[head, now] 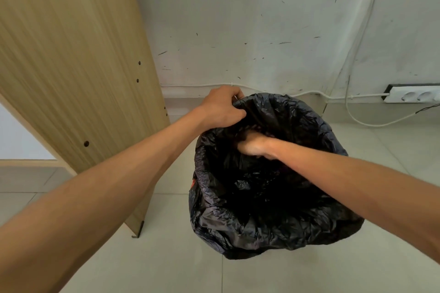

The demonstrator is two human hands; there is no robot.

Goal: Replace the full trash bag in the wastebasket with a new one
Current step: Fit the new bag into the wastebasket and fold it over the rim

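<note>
The trash bag (273, 197) stands on the floor (166, 257) of pale square tiles, directly under both hands. It is black and crinkled, and its plastic is folded over the rim all around, so the wastebasket itself is hidden beneath it.

The left hand (222, 107) pinches the far left edge of the bag, with fingers curled over the plastic. The right hand (253, 146) is lower, just beside the left one, and reaches into the open mouth of the bag. Its fingers are bent, but they are blurred against the dark plastic, so it cannot be told if they hold anything.

To the left of the left hand a light wooden panel (71, 54) stands on the floor, with small dark screw holes. Beyond the hands is a white wall (238, 19) with many dark scuff marks. Far to the right of the right hand a white power strip (414, 95) sits at the bottom of the wall, and a white cable (369, 121) hangs in a curve near it.
</note>
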